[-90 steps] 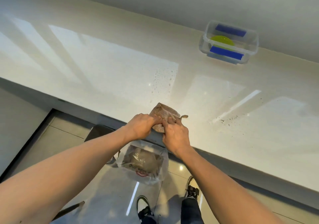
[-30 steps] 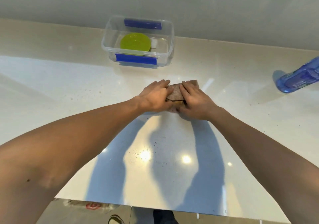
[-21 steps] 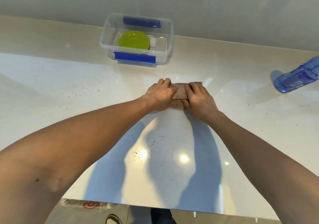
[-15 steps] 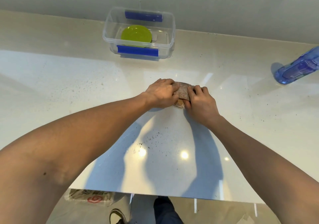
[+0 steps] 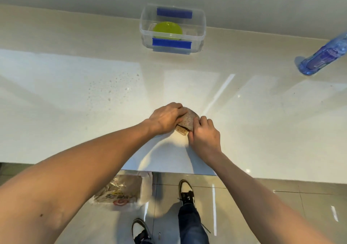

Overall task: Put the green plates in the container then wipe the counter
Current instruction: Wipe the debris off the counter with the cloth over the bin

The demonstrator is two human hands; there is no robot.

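A green plate (image 5: 167,29) lies inside the clear plastic container (image 5: 201,27) with blue clips, at the back of the pale counter (image 5: 75,112) against the wall. A brown folded cloth (image 5: 187,120) rests on the counter near its front edge. My left hand (image 5: 165,118) presses down on the cloth's left side. My right hand (image 5: 203,136) grips its right and near edge. Both hands are on the cloth together. Small droplets and specks dot the counter left of centre.
A blue spray bottle (image 5: 323,55) lies at the far right of the counter. Below the counter's front edge, a plastic bag (image 5: 120,193) sits on the tiled floor beside my shoes (image 5: 185,189).
Both hands have dragged the cloth from the middle of the counter back toward the front edge. The view has tilted down, showing the floor and bag.
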